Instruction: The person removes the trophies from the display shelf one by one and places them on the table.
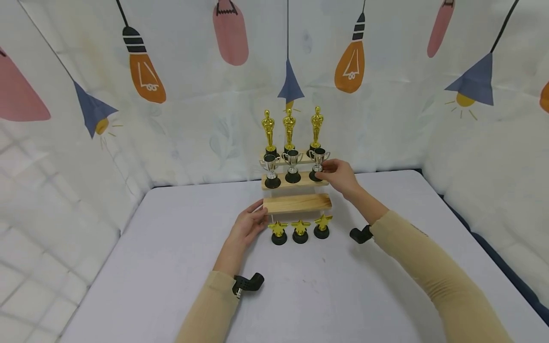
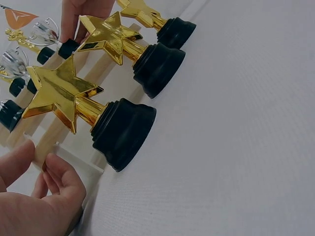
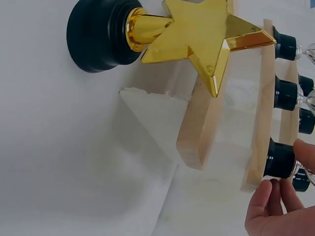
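Note:
A stepped stand of wooden boards rises at the middle of the table. My left hand pinches the left end of its lowest board, which has nothing on top. On the middle board stand three silver trophy cups on black bases. My right hand holds the rightmost trophy cup low down, thumb by its black base in the right wrist view. Three gold star trophies with black bases stand on the table before the stand. In the left wrist view the nearest star trophy partly covers the boards.
Three gold figurine trophies stand on the top board, behind the cups. A white side support carries the boards. The white tabletop spreads around the stand, and a patterned cloth backdrop hangs close behind it.

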Available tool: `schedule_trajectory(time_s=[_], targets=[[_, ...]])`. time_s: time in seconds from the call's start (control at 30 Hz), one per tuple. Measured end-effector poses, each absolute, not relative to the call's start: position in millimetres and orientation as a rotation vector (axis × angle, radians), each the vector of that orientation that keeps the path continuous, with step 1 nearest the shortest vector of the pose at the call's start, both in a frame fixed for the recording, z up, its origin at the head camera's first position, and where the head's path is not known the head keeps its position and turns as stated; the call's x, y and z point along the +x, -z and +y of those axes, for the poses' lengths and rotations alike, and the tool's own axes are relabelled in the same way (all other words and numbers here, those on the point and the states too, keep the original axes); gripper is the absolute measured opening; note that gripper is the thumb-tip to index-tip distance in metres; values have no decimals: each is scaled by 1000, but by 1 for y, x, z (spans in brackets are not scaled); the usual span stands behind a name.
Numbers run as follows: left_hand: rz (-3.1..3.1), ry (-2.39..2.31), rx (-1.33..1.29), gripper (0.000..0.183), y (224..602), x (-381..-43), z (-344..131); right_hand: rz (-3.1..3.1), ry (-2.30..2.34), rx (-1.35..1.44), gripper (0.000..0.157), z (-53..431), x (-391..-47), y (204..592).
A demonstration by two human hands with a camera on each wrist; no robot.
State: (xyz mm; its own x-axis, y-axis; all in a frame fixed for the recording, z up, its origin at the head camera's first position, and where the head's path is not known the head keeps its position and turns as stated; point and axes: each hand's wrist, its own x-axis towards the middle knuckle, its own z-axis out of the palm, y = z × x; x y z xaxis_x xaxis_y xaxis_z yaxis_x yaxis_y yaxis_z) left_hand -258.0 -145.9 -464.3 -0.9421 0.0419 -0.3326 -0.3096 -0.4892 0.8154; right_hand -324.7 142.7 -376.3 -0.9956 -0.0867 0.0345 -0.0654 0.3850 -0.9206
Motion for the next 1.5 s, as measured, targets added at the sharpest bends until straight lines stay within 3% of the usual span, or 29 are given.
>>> schedule_trajectory(time_s=[1.1,1.5], targets=[[1432,-2536,-408,56,462,-255,-144,2704,1561,-199,46,140,-317,370],[1441,-2532,-399,55,461,-254,-144,2688,1574,-271,42,141,-300,361]])
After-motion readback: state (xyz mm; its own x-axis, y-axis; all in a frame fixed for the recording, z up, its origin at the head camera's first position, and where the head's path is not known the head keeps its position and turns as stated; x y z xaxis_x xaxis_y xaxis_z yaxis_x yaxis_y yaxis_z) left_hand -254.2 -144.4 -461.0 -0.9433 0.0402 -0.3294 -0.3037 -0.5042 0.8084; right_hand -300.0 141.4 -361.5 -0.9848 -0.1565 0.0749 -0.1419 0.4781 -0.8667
